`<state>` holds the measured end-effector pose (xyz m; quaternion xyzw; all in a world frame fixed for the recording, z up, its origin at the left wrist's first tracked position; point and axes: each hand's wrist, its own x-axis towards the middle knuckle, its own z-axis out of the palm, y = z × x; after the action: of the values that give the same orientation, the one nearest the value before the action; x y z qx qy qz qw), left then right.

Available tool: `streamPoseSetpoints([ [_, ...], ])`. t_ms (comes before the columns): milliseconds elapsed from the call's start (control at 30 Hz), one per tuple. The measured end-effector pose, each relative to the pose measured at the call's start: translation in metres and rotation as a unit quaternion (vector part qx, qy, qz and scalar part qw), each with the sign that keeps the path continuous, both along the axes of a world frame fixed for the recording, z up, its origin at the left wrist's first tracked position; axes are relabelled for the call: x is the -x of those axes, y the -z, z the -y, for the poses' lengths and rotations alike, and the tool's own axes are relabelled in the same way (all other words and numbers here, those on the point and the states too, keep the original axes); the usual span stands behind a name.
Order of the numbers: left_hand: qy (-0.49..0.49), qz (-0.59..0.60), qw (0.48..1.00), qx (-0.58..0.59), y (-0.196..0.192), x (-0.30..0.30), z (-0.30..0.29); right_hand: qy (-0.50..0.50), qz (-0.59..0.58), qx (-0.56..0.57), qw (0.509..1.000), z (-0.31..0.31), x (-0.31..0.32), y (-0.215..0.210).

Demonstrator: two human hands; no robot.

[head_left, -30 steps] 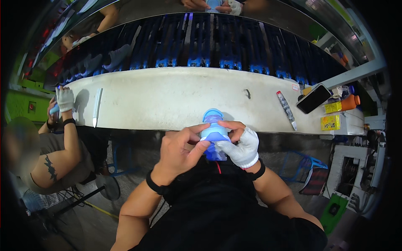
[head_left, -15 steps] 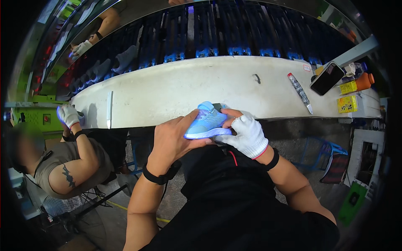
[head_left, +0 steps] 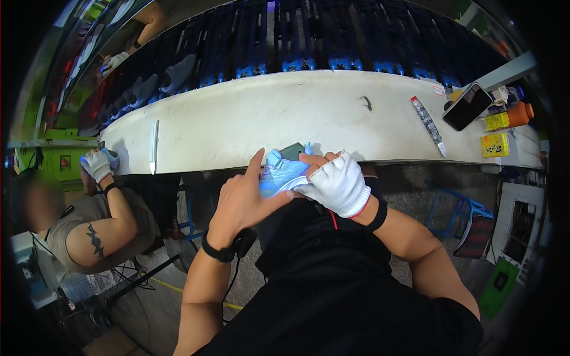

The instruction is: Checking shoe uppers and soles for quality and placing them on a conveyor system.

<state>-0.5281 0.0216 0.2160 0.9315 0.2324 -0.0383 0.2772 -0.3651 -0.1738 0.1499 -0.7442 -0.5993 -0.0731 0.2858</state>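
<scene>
A small light-blue shoe [head_left: 285, 173] with a strap and pale sole lies between my hands at the table's front edge. My bare left hand [head_left: 244, 199] cups its toe end, thumb along the lower side and index finger raised off the upper. My right hand [head_left: 337, 183], in a white glove with bare fingertips, grips the heel end. The strap end [head_left: 274, 158] stands up from the shoe. Just behind the shoe sits a dark green block-like piece [head_left: 293, 151], partly hidden. The shoe's inside is hard to make out.
On the white table [head_left: 231, 124] lie a pale knife-like tool [head_left: 154, 147], a wrapped-handle blade [head_left: 428, 126], a small dark strip [head_left: 367, 103], a phone [head_left: 468, 107] and a yellow box [head_left: 494, 145]. Behind runs a dark slatted conveyor [head_left: 314, 41]. A co-worker [head_left: 113, 231] sits at left.
The shoe has turned and shifted slightly left in my hands. My left index finger has lifted from it, and my right hand has moved left. More of the green piece shows.
</scene>
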Motion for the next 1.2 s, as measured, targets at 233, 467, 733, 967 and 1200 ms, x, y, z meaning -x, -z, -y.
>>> streamPoseSetpoints([
  [233, -0.005, -0.064, 0.997, -0.031, 0.002, -0.008, 0.007, -0.009, 0.020, 0.008, 1.000, -0.001, -0.001, -0.005],
  [467, 0.101, 0.191, 0.972, 0.090, -0.029, -0.008, 0.027, 0.056, -0.090, -0.056, 0.993, 0.035, -0.010, -0.036],
  [733, 0.072, 0.414, 0.902, 0.098, 0.056, -0.018, 0.091, -0.040, -0.268, -0.150, 0.951, 0.043, -0.017, -0.039],
  [967, 0.013, 0.482, 0.872, 0.081, 0.059, -0.014, 0.097, -0.036, -0.223, -0.160, 0.961, 0.036, -0.001, -0.044],
  [1200, 0.078, 0.505, 0.851, 0.118, 0.041, -0.019, 0.091, -0.052, -0.154, -0.088, 0.983, 0.029, 0.001, -0.057],
])
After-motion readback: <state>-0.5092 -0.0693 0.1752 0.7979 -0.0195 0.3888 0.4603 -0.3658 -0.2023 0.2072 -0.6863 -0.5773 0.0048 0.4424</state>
